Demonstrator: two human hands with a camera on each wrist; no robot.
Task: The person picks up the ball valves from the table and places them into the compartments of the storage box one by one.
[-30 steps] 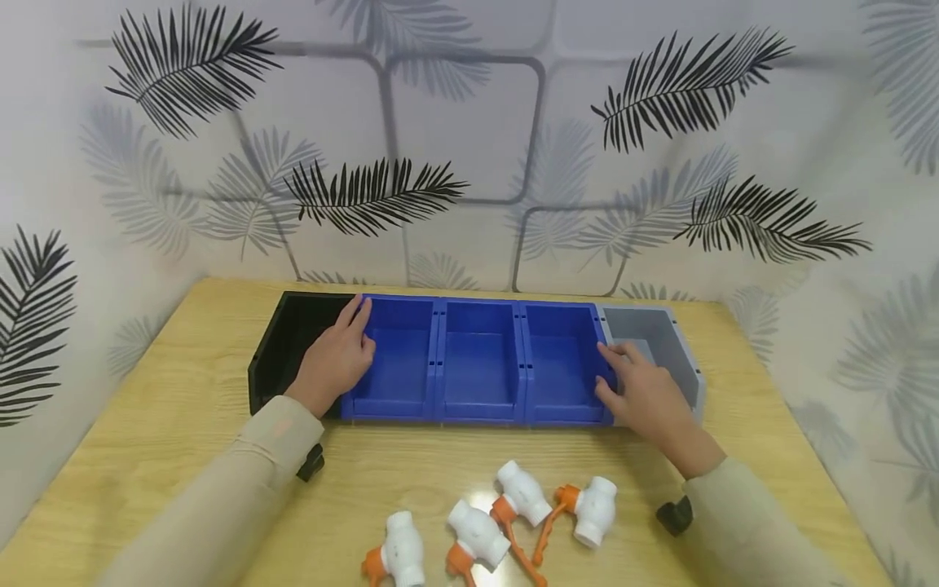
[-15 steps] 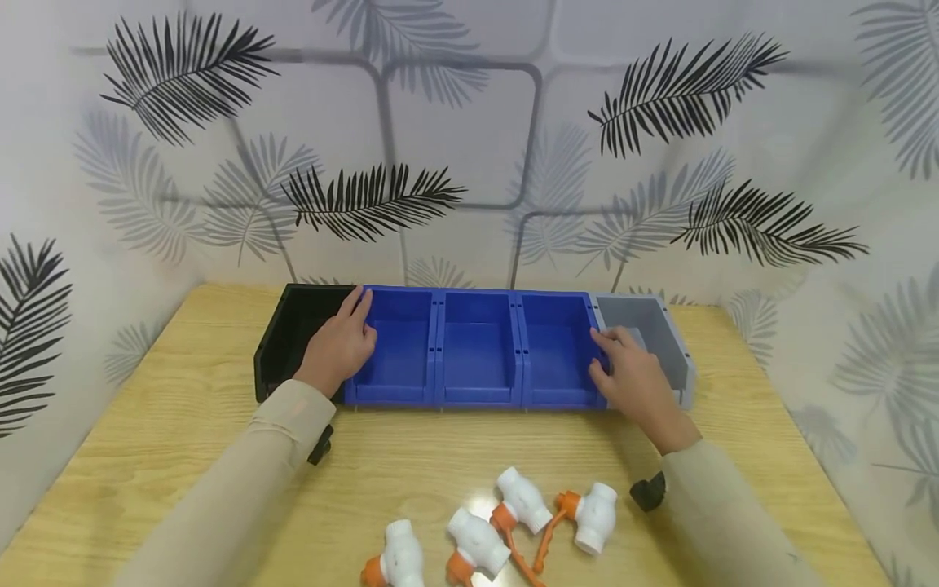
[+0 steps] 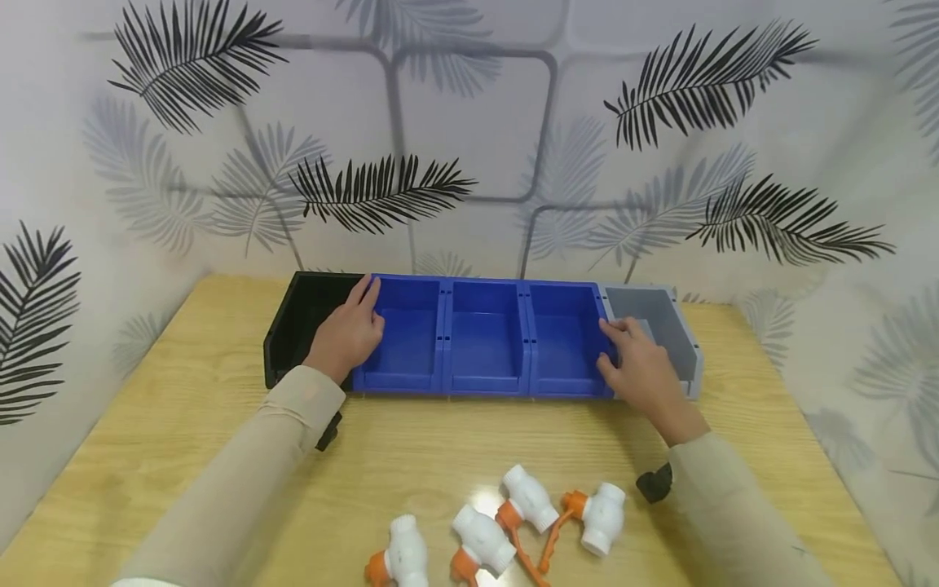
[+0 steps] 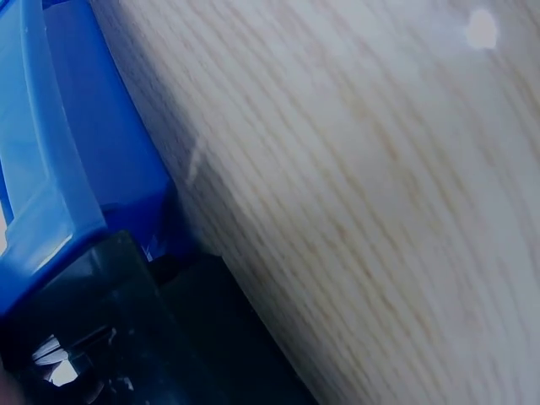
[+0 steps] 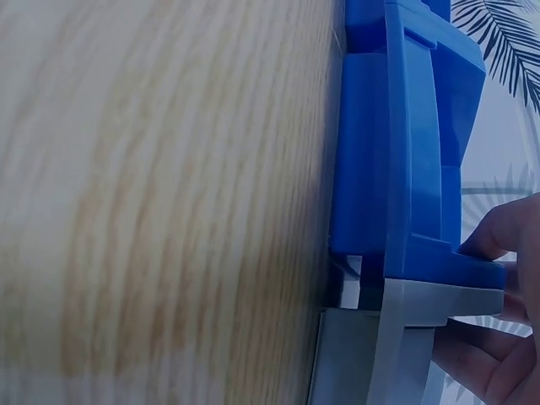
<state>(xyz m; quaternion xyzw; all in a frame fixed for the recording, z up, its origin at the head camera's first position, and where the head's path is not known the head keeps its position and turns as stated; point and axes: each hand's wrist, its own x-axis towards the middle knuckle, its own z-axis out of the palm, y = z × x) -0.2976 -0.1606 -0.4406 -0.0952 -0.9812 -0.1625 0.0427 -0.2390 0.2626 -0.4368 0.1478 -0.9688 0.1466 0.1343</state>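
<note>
A row of joined storage bins stands near the back of the table: a black bin [image 3: 311, 318] at the left, several blue bins [image 3: 484, 346] in the middle, a grey bin [image 3: 663, 322] at the right. My left hand [image 3: 348, 333] grips the wall where the black bin meets the first blue one, fingers reaching toward the back, thumb over the blue side. My right hand [image 3: 645, 371] pinches the wall between the last blue bin and the grey one; the right wrist view shows the thumb on the blue side and fingers [image 5: 477, 359] on the grey side.
Several white valves with orange handles lie near the front: one valve [image 3: 407, 554] at the left, two valves [image 3: 484, 538] mid-front, one valve [image 3: 604, 519] at the right. Behind the wooden table [image 3: 440, 440] rises a leaf-patterned wall [image 3: 469, 122].
The row of bins has slid back toward the wall, away from the valves, with both hands moving along on it. The valves stay in place.
</note>
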